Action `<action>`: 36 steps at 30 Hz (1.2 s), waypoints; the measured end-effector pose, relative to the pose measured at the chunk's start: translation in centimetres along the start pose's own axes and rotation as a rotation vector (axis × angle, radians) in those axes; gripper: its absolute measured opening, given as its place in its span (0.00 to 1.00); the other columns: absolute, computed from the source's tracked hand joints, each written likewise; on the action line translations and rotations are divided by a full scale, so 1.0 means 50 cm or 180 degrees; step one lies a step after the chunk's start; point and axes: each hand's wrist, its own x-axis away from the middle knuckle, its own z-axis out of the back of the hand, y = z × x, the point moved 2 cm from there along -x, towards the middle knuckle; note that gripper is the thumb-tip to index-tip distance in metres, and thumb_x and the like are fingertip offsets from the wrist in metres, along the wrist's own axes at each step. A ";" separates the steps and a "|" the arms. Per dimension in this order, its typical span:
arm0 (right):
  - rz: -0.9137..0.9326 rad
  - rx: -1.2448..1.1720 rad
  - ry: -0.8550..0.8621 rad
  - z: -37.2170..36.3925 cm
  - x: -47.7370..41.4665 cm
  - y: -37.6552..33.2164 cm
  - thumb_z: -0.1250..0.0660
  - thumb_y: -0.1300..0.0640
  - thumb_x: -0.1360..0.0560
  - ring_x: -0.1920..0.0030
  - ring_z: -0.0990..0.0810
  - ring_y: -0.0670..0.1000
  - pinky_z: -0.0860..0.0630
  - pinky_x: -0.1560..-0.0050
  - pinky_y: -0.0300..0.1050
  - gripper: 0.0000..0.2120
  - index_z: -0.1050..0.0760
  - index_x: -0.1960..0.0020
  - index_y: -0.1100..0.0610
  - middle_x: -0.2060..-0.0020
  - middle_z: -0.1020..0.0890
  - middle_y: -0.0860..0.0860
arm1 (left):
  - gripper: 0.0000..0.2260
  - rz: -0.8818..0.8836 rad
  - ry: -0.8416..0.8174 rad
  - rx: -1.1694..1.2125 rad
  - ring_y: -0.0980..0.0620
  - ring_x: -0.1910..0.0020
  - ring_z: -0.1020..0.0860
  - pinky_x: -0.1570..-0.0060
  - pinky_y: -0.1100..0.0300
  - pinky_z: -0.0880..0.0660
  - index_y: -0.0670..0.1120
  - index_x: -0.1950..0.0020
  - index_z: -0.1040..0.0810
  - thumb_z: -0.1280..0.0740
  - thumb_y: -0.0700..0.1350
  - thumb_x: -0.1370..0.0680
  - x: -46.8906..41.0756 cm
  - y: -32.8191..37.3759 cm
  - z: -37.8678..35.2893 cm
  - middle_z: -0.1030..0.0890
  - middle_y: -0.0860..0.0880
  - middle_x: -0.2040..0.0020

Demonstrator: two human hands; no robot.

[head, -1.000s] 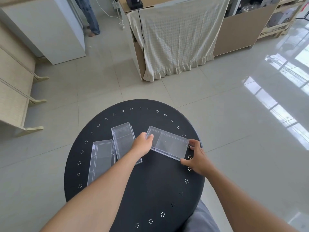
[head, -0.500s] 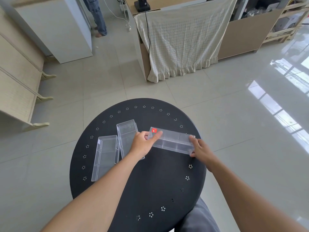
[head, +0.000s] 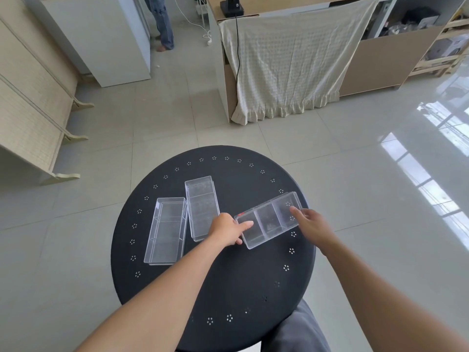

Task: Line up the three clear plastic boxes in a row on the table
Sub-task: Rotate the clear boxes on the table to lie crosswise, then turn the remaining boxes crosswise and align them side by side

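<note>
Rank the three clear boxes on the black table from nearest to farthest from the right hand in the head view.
1. The divided box, crosswise on the table's right side: the right hand touches it.
2. The middle box, lengthwise, just beyond the left hand.
3. The left box, farthest left, beside the middle box.

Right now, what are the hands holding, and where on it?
Both hold the divided clear box: the left hand at its near-left end, the right hand at its right end.

Three clear glossy plastic boxes (head: 268, 220) lie on a matt black table (head: 228, 280) over shiny floor tiles (head: 355, 199).
</note>
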 end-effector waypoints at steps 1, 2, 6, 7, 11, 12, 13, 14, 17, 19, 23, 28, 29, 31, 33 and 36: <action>0.0030 0.0029 0.0013 -0.001 0.001 -0.002 0.37 0.31 0.20 0.38 0.19 0.56 0.25 0.31 0.56 0.33 0.22 0.31 0.57 0.37 0.16 0.53 | 0.26 0.0061 -0.0066 0.0016 0.49 0.62 0.10 0.49 0.50 0.12 0.39 0.54 0.18 0.24 0.64 0.24 0.003 -0.002 -0.003 0.10 0.45 0.61; 0.0064 0.0061 0.0003 -0.004 0.002 -0.005 0.37 0.33 0.19 0.40 0.19 0.55 0.25 0.32 0.56 0.31 0.22 0.32 0.58 0.38 0.16 0.54 | 0.26 0.0108 -0.0120 0.0013 0.49 0.61 0.09 0.50 0.51 0.12 0.38 0.51 0.16 0.25 0.63 0.23 0.010 -0.004 -0.004 0.10 0.45 0.58; 0.0038 0.0132 -0.0068 -0.015 0.006 -0.010 0.37 0.38 0.17 0.29 0.24 0.57 0.30 0.27 0.54 0.35 0.35 0.19 0.58 0.28 0.22 0.54 | 0.20 0.0207 -0.0371 0.0174 0.46 0.57 0.09 0.47 0.49 0.12 0.38 0.43 0.18 0.33 0.56 0.16 0.032 -0.007 -0.008 0.11 0.47 0.52; 0.0032 0.0142 -0.0108 -0.017 0.003 -0.011 0.37 0.38 0.17 0.28 0.24 0.57 0.30 0.27 0.54 0.36 0.37 0.17 0.58 0.27 0.23 0.54 | 0.18 0.0220 -0.0459 0.0224 0.45 0.55 0.09 0.46 0.48 0.12 0.39 0.42 0.19 0.34 0.55 0.15 0.036 -0.009 -0.007 0.11 0.49 0.51; 0.0023 0.0320 -0.0215 -0.018 -0.012 -0.022 0.36 0.42 0.16 0.29 0.24 0.57 0.29 0.28 0.53 0.34 0.39 0.17 0.57 0.27 0.24 0.54 | 0.17 0.0141 -0.0539 0.0320 0.45 0.51 0.09 0.45 0.49 0.13 0.41 0.41 0.17 0.37 0.53 0.14 0.048 -0.026 0.005 0.12 0.48 0.45; 0.0016 0.0393 -0.0228 -0.018 -0.016 -0.026 0.37 0.43 0.16 0.28 0.25 0.57 0.30 0.27 0.53 0.34 0.39 0.17 0.58 0.26 0.25 0.55 | 0.16 0.0079 -0.0437 0.0353 0.45 0.53 0.09 0.47 0.49 0.12 0.42 0.41 0.17 0.37 0.52 0.14 0.049 -0.034 0.011 0.11 0.48 0.46; 0.0013 0.0470 -0.0217 -0.019 -0.021 -0.032 0.37 0.43 0.17 0.26 0.27 0.58 0.32 0.26 0.54 0.34 0.39 0.16 0.58 0.24 0.26 0.55 | 0.14 -0.0006 -0.0278 0.0394 0.45 0.55 0.09 0.51 0.50 0.12 0.44 0.43 0.16 0.37 0.52 0.14 0.051 -0.044 0.018 0.11 0.49 0.49; 0.0019 0.0553 -0.0186 -0.021 -0.027 -0.037 0.37 0.43 0.17 0.23 0.30 0.60 0.34 0.24 0.55 0.35 0.40 0.16 0.58 0.23 0.28 0.56 | 0.13 -0.0113 -0.0067 0.0397 0.45 0.58 0.10 0.54 0.51 0.12 0.46 0.46 0.16 0.37 0.51 0.15 0.054 -0.053 0.028 0.11 0.50 0.53; 0.0114 0.0832 -0.0004 -0.038 -0.035 -0.068 0.37 0.45 0.18 0.20 0.38 0.64 0.40 0.21 0.59 0.35 0.40 0.16 0.57 0.21 0.32 0.60 | 0.12 -0.0628 0.0832 -0.0198 0.48 0.56 0.13 0.53 0.48 0.14 0.51 0.52 0.16 0.37 0.50 0.16 0.065 -0.084 0.058 0.14 0.54 0.54; 0.0282 0.0911 0.0072 -0.058 -0.033 -0.102 0.37 0.46 0.19 0.21 0.39 0.63 0.40 0.22 0.59 0.33 0.38 0.17 0.56 0.22 0.32 0.60 | 0.11 -0.0957 0.1255 -0.0639 0.50 0.44 0.19 0.50 0.49 0.18 0.52 0.44 0.15 0.37 0.50 0.15 0.071 -0.106 0.068 0.19 0.55 0.44; 0.0720 0.1110 -0.0078 -0.111 -0.019 -0.175 0.37 0.48 0.18 0.20 0.42 0.63 0.39 0.23 0.62 0.31 0.38 0.18 0.54 0.21 0.34 0.58 | 0.26 -0.1016 0.1036 -0.1387 0.45 0.20 0.35 0.29 0.44 0.25 0.55 0.14 0.36 0.41 0.55 0.13 0.078 -0.149 0.063 0.36 0.52 0.16; 0.1150 0.1304 -0.0403 -0.188 -0.002 -0.238 0.38 0.49 0.17 0.20 0.42 0.63 0.40 0.22 0.59 0.31 0.40 0.17 0.55 0.21 0.34 0.58 | 0.29 -0.0862 0.0470 -0.1501 0.50 0.11 0.59 0.17 0.41 0.39 0.56 0.10 0.51 0.51 0.60 0.11 0.089 -0.186 0.056 0.63 0.56 0.11; 0.1170 0.1325 -0.0467 -0.202 0.002 -0.246 0.38 0.49 0.17 0.20 0.43 0.63 0.40 0.22 0.59 0.31 0.40 0.17 0.55 0.21 0.34 0.58 | 0.29 -0.0860 0.0429 -0.1405 0.52 0.11 0.61 0.16 0.40 0.41 0.56 0.10 0.52 0.52 0.60 0.11 0.091 -0.196 0.056 0.64 0.57 0.11; 0.1232 0.1353 -0.0569 -0.230 0.011 -0.258 0.38 0.49 0.17 0.20 0.43 0.64 0.40 0.22 0.59 0.31 0.41 0.17 0.55 0.21 0.35 0.59 | 0.28 -0.0847 0.0415 -0.1218 0.53 0.12 0.62 0.16 0.35 0.44 0.55 0.11 0.49 0.52 0.60 0.11 0.095 -0.218 0.061 0.64 0.59 0.11; 0.1300 0.1412 -0.0642 -0.254 0.020 -0.266 0.38 0.49 0.17 0.20 0.42 0.65 0.41 0.22 0.59 0.31 0.41 0.17 0.56 0.21 0.34 0.59 | 0.27 -0.0824 0.0432 -0.1089 0.55 0.12 0.63 0.18 0.26 0.47 0.56 0.12 0.45 0.51 0.61 0.11 0.101 -0.242 0.069 0.63 0.62 0.12; 0.1358 0.1484 -0.0743 -0.277 0.030 -0.271 0.38 0.49 0.16 0.20 0.42 0.64 0.40 0.22 0.59 0.32 0.42 0.16 0.56 0.21 0.35 0.59 | 0.24 -0.0908 0.0464 -0.1007 0.58 0.12 0.62 0.23 0.21 0.49 0.57 0.15 0.39 0.49 0.59 0.11 0.107 -0.275 0.088 0.60 0.66 0.13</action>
